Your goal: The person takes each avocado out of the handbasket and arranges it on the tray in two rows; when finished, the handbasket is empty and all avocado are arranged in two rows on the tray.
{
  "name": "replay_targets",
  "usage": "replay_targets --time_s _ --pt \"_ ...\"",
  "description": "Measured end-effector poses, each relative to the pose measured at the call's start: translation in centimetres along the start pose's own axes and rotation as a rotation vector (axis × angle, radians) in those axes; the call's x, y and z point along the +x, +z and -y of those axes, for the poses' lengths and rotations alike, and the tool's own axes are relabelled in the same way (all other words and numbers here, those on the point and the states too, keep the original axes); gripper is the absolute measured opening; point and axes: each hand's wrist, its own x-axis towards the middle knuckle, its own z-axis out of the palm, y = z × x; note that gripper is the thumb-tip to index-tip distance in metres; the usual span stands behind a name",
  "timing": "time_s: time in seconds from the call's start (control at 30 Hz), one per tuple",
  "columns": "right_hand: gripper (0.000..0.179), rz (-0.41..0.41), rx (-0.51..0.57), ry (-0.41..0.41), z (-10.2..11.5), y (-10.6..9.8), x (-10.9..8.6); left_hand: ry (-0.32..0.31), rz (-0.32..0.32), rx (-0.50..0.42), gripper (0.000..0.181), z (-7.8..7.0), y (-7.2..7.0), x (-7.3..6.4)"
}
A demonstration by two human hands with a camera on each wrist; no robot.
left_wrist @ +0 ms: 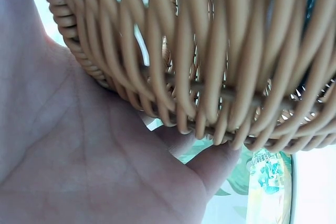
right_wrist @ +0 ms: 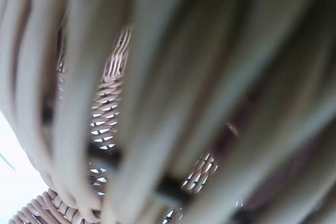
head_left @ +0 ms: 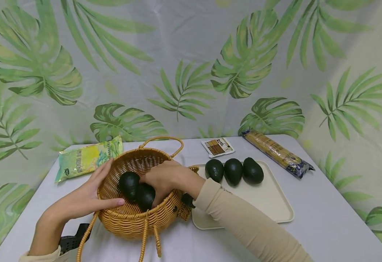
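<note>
A round wicker basket [head_left: 135, 220] stands at the front left of the table, with two dark avocados showing inside, one avocado [head_left: 129, 185] to the left of the other. My left hand [head_left: 79, 198] holds the basket's left side, thumb over the near rim and fingers along the outside; the left wrist view has the palm [left_wrist: 105, 156] against the weave. Down inside the basket, my right hand [head_left: 162, 178] curves round the right-hand avocado [head_left: 145, 197]; most of its fingers are hidden. Woven strands [right_wrist: 152, 98] fill the right wrist view.
Several more dark avocados, one of them a middle avocado [head_left: 233, 171], lie along the back of a cream tray [head_left: 259, 203]. Behind are a green-yellow packet [head_left: 86, 160], a small brown-white packet [head_left: 217, 146] and a long noodle pack [head_left: 272, 150]. Basket handles [head_left: 87, 240] hang at the front.
</note>
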Motion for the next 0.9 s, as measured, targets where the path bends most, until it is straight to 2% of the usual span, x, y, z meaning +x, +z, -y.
replay_targets --time_s 0.27,0.47,0.7,0.9 --pt "0.074 -0.024 0.028 -0.007 -0.16 0.02 -0.23 0.000 -0.003 0.018 0.122 -0.02 0.07 0.05" --pt "0.083 -0.062 0.083 -0.016 -0.24 0.00 -0.33 -0.001 0.001 0.008 0.121 -0.04 0.04 -0.03" --pt "0.091 -0.095 0.096 -0.035 -0.38 0.03 -0.37 -0.005 0.002 -0.013 0.120 0.07 0.05 -0.10" --pt "0.092 -0.163 0.134 -0.069 -0.62 0.12 -0.70 0.002 0.005 0.002 0.120 0.06 0.09 0.07"
